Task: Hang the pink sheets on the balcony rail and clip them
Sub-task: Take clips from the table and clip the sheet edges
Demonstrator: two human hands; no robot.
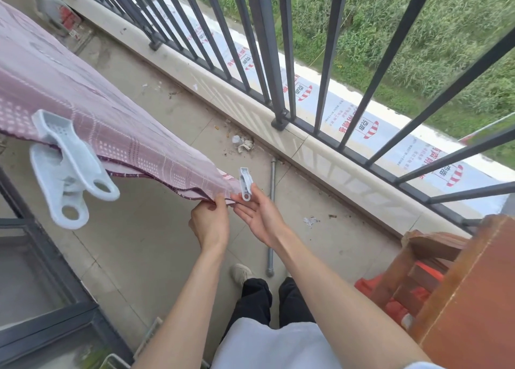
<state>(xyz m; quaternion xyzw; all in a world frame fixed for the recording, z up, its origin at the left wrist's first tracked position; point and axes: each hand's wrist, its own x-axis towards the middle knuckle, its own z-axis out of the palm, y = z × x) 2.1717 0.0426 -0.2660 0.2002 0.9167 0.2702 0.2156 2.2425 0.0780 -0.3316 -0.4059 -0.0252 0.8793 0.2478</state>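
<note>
Now my left hand pinches the corner of the pink woven sheet, which stretches away to my left above the balcony floor, and my right hand, half open, touches the small white plastic clip on that corner with the fingertips only. If I let go too early, the clip may slip off. The large white plastic clip already bites the nearer edge.

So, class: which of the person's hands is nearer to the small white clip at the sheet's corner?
Right. The right hand has its fingertips at the small white clip. The left hand pinches the pink sheet edge just left of and below it.
</note>
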